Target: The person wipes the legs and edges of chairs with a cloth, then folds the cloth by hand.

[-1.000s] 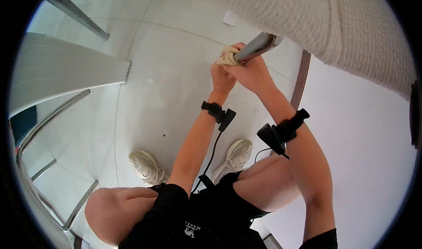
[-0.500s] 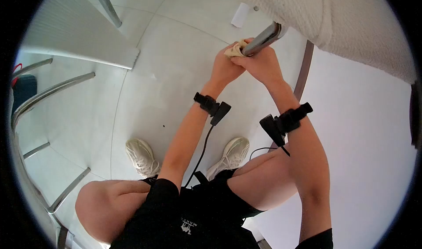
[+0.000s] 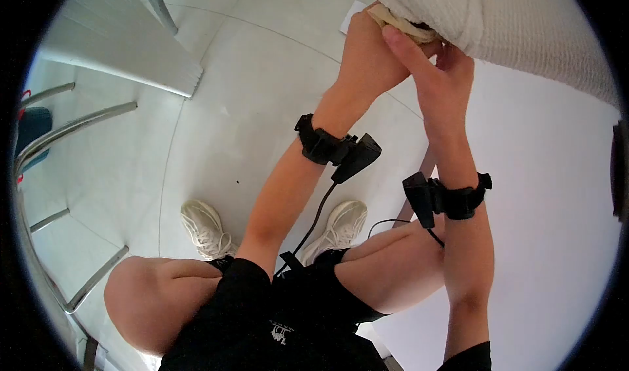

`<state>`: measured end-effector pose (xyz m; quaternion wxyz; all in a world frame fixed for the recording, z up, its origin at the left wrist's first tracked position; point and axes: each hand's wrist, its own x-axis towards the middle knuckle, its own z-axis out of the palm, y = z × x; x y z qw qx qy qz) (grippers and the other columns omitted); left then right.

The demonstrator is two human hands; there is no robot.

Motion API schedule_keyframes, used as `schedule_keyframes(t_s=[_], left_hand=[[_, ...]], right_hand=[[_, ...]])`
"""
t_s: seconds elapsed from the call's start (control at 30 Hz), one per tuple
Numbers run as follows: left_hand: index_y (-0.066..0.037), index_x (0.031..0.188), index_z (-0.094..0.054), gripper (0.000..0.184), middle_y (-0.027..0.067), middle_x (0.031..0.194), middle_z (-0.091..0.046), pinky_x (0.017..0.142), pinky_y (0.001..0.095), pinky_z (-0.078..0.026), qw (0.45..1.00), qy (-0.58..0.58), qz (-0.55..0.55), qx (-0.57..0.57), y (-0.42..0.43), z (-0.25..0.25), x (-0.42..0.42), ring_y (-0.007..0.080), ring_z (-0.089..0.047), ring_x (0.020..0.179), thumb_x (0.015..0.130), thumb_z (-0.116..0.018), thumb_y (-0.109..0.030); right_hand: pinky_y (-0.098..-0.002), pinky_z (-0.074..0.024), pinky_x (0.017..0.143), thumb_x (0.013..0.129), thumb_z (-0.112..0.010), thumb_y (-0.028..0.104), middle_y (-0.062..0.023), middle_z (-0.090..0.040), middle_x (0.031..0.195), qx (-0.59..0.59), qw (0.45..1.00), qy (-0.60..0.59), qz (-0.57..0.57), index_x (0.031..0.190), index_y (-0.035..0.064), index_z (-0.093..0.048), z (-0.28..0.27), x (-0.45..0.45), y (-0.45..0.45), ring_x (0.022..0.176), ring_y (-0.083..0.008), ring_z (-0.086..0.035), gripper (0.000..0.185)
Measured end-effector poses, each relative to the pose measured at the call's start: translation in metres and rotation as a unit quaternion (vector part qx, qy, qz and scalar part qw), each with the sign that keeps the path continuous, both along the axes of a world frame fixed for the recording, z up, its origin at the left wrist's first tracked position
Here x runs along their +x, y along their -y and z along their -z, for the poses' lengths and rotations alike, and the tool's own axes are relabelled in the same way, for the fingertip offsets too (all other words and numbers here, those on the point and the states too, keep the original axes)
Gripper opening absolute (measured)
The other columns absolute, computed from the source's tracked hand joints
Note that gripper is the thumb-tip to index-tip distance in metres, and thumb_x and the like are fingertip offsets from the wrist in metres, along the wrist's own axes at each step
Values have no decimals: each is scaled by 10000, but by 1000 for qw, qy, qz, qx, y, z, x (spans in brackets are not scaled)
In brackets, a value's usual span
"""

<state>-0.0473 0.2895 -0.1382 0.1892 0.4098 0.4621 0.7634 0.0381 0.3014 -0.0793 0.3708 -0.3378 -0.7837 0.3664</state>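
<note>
My left hand (image 3: 375, 60) is closed on a beige cloth (image 3: 414, 32), right at the hem of a pale knit cover (image 3: 498, 24) at the upper right. My right hand (image 3: 444, 86) grips the same cloth from the other side, its thumb lying across the folds. The cloth is bunched around something under the cover's edge. Between the hands and the cover, the metal tube leg is hidden now. Each wrist carries a black strap, such as the left one (image 3: 324, 145), with a small block and a cable.
Metal chair legs (image 3: 78, 129) curve along the left side. Above them hangs a pale panel corner (image 3: 151, 56). A white piece (image 3: 352, 17) lies on the tiled floor (image 3: 216, 122) behind my left hand. A white surface (image 3: 544, 207) spans the right.
Both hands have moved up and right along the metal leg with the cloth, reaching the cover's hem. The leg's exposed length has gone out of sight.
</note>
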Motion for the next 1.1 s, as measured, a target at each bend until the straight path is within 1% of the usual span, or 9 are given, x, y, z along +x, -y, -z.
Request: schedule_keyframes(t_s=[0.13, 0.23, 0.33, 0.43, 0.63, 0.83, 0.93, 1.03, 1.1], left_hand=[[-25, 734, -622, 323, 111, 700, -665, 533, 332, -471, 994, -35, -99, -31, -11, 5, 6, 291, -633, 626, 703, -769, -311], [-34, 719, -610, 287, 108, 678, -650, 517, 347, -457, 991, -47, -127, -19, -6, 7, 7, 311, -614, 611, 697, -746, -285], [-13, 748, -593, 263, 115, 738, -649, 577, 363, -461, 985, -97, -145, 15, -8, 7, 4, 298, -607, 676, 699, -734, -229], [40, 801, -565, 298, 127, 833, -651, 677, 375, -465, 994, -68, -89, -9, -4, 6, 6, 258, -593, 771, 731, -726, -200], [-48, 765, -604, 215, 106, 678, -636, 544, 352, -468, 988, -78, -133, 19, -22, 17, 11, 325, -620, 647, 683, -722, -208], [8, 768, -579, 263, 91, 696, -645, 572, 335, -469, 995, -19, -102, -14, -11, 26, 12, 255, -611, 637, 737, -717, -214], [-7, 761, -582, 245, 85, 686, -643, 564, 334, -469, 994, -16, -104, -22, -8, 21, 9, 255, -612, 625, 743, -708, -216], [-77, 751, -608, 170, 78, 656, -635, 528, 337, -469, 992, -22, -123, -16, -7, 20, 11, 292, -623, 606, 720, -696, -219], [-82, 762, -616, 172, 68, 657, -639, 526, 327, -471, 994, 37, -103, -17, -5, 22, 15, 271, -630, 601, 722, -700, -227]], right_hand=[[-277, -475, 879, 754, -816, 251, -110, -629, 1105, 40, 997, -47, -37, 1106, -24, -609, 11, -17, -2, 1000, -180, -615, 492], [-274, -472, 907, 779, -794, 211, -111, -650, 1073, 26, 999, -2, 31, 1110, -24, -605, 5, -22, 2, 1008, -179, -623, 447], [-377, -516, 874, 721, -774, 93, -171, -663, 1076, -11, 999, -12, 46, 1120, -23, -619, -9, -33, 3, 958, -284, -653, 443], [-363, -518, 861, 699, -793, 80, -171, -661, 1060, -11, 999, -8, 46, 1088, -42, -616, -5, -33, -2, 958, -266, -653, 444], [-341, -517, 846, 753, -769, 72, -163, -659, 1057, -132, 986, -45, 92, 1072, -61, -611, -16, -43, 12, 950, -236, -653, 380], [-279, -536, 721, 742, -806, 189, -81, -687, 884, 21, 989, -141, 28, 923, -1, -663, 33, -35, -1, 784, -155, -661, 299], [-258, -531, 703, 750, -799, 180, -55, -689, 827, -19, 989, -136, 49, 883, 2, -667, 25, -33, 3, 734, -121, -652, 258], [-278, -487, 914, 837, -725, 136, -105, -687, 1027, -50, 994, -93, 16, 1071, -14, -598, 22, -28, 8, 975, -162, -642, 306], [-276, -485, 915, 836, -723, 129, -104, -686, 1033, -54, 994, -99, 16, 1059, -9, -601, 23, -26, 9, 978, -166, -644, 290]])
